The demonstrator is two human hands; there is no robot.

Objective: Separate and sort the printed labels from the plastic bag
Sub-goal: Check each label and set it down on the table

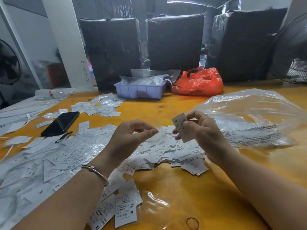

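Note:
My right hand (202, 130) holds a small stack of white printed labels (181, 127) upright; the top one reads XL. My left hand (132, 135) is raised beside it, fingers pinched on a small clear plastic sleeve (157, 135) that looks blurred. Under both hands lies a heap of loose white labels (174, 156) on the orange table (191, 193). More labels with size letters spread to the left (54, 163) and near the front edge (126, 206). A large clear plastic bag (252, 117) lies to the right of my right hand.
A black phone (61, 123) lies at left among labels. A lilac tray (139, 91) with clear bags and a red plastic bag (199, 82) stand at the back, before black-wrapped boxes (174, 40). A rubber band (192, 223) lies near the front. A fan (292, 50) stands at right.

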